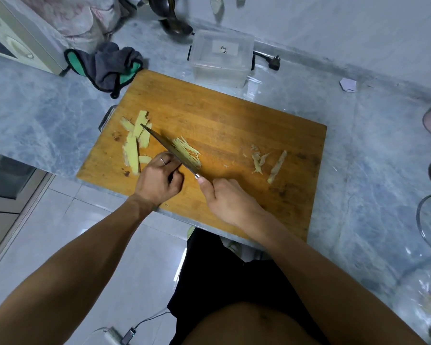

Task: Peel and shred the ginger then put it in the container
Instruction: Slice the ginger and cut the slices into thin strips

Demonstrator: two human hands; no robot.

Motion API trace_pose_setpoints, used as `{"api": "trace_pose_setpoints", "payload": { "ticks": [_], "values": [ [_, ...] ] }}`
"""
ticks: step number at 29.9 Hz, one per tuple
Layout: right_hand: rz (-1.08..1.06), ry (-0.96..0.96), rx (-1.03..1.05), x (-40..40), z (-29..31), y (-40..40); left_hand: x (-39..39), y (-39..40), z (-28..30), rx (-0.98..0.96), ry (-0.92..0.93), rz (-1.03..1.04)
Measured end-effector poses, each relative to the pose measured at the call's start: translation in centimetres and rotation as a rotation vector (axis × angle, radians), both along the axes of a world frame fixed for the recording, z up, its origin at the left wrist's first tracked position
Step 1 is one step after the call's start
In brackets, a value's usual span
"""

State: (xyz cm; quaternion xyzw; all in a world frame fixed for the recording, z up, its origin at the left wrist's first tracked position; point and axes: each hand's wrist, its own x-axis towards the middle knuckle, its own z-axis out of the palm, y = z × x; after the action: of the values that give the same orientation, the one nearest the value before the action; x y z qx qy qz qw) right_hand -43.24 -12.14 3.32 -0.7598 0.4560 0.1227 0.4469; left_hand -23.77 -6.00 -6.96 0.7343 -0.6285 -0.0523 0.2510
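My right hand [225, 195] sits at the near edge of the cutting board [234, 125], fingers wrapped round the handle of the knife [171, 150], thumb laid along the top. The blade runs away from me, slanting left across the board, its tip over the ginger slices [136, 140]. My left hand [159, 178] lies just left of the blade on the board, fingers curled under with a ring showing; whether they pinch any ginger I cannot tell. A small heap of ginger shreds [188, 151] lies against the right side of the blade, near the middle of the board. The flat slices are piled at the board's left end. Ginger peelings [269, 163] lie scattered toward its right end. Beyond the board's far edge, on the bench [358, 158], stands the clear plastic container [220, 57], and off the far left corner lies a grey cloth [107, 66] with green trim.
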Motion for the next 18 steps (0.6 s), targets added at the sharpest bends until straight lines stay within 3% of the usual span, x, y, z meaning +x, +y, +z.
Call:
{"api": "trace_pose_setpoints", "payload": {
  "ticks": [18],
  "values": [
    [0.03, -0.036, -0.032, 0.3, -1.4, -0.4, 0.5, 0.0, -0.8, 0.032, 0.044, 0.015]
  ]
}}
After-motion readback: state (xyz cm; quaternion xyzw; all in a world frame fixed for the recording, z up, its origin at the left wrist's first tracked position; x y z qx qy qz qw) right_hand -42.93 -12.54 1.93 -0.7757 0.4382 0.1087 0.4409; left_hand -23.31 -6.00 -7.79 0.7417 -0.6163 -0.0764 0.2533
